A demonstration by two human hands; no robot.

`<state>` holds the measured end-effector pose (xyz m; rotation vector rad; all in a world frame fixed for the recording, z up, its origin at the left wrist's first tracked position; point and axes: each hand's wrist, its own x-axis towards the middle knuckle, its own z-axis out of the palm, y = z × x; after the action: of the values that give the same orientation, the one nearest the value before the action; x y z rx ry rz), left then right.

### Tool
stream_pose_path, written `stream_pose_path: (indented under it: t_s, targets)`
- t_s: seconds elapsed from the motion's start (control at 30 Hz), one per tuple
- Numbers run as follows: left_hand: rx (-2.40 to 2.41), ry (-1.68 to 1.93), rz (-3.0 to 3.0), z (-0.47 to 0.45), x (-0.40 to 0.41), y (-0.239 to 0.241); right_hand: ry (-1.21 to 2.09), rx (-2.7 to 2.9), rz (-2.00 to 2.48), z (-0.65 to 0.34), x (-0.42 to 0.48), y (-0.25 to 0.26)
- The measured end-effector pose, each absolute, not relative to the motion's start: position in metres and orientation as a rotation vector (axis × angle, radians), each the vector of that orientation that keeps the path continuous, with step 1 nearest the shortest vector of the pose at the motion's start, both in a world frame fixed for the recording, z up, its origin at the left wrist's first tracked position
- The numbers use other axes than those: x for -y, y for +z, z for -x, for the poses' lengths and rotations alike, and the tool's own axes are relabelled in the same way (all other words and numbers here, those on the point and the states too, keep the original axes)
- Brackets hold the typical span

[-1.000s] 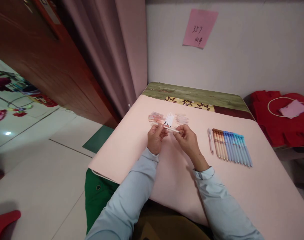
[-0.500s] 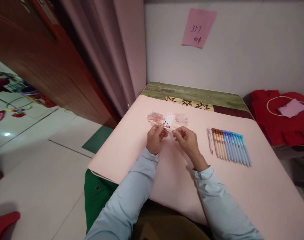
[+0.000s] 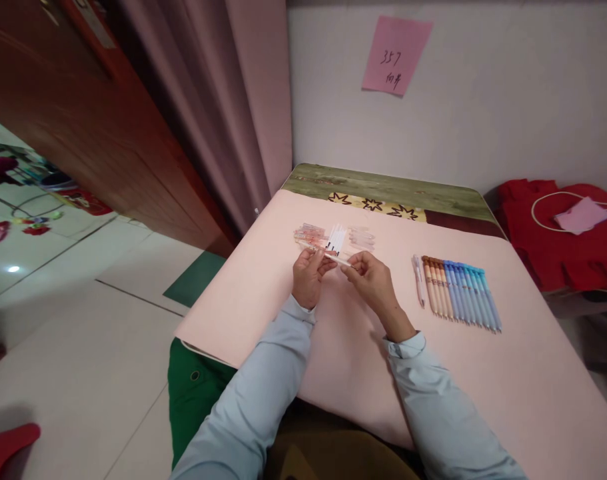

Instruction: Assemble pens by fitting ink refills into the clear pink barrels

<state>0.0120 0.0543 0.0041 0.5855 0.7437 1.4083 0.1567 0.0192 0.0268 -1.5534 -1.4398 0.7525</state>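
Between my two hands, a slim pen (image 3: 339, 259) with a white section showing is held above the table, slanting down to the right. My left hand (image 3: 307, 280) is closed around its left end, thumb on top. My right hand (image 3: 373, 279) pinches the other end with thumb and forefinger; the fingertips hide what is there. Just beyond the hands lie a pile of clear pinkish pen barrels (image 3: 310, 233), a row of white refills (image 3: 337, 237) with dark ends, and a small group of pale, see-through pen parts (image 3: 362, 239).
To the right, a pale pink pen (image 3: 418, 283) lies beside a neat row of brown-topped and blue-topped pens (image 3: 463, 295). A pink cover (image 3: 263, 287) spreads over the table. Red cloth (image 3: 533, 233) sits beyond the right edge; a curtain (image 3: 253, 100) and wooden door stand at left.
My right hand has shifted slightly, and more of the white section shows between my hands. The pens and parts on the table stay where they were.
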Motion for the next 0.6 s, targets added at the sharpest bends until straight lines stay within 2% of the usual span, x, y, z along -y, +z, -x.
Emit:
stream_pose_path:
  t_s: [0.17,0.37,0.6]
  targets:
    - [-0.764,1.390,-0.614,-0.0119,-0.0548,0.0017,0.885,1.447,1.555,-0.1588,-0.0191,0.0275]
    - [-0.749,1.399,-0.641,-0.0128,-0.0547,0.0016,0.698,1.480,1.570,-0.1573,-0.0203,0.0266]
    - [-0.760,1.388,-0.692,-0.0124,-0.0548,-0.0017,0.881,1.477,1.557,-0.1580,-0.0202,0.0252]
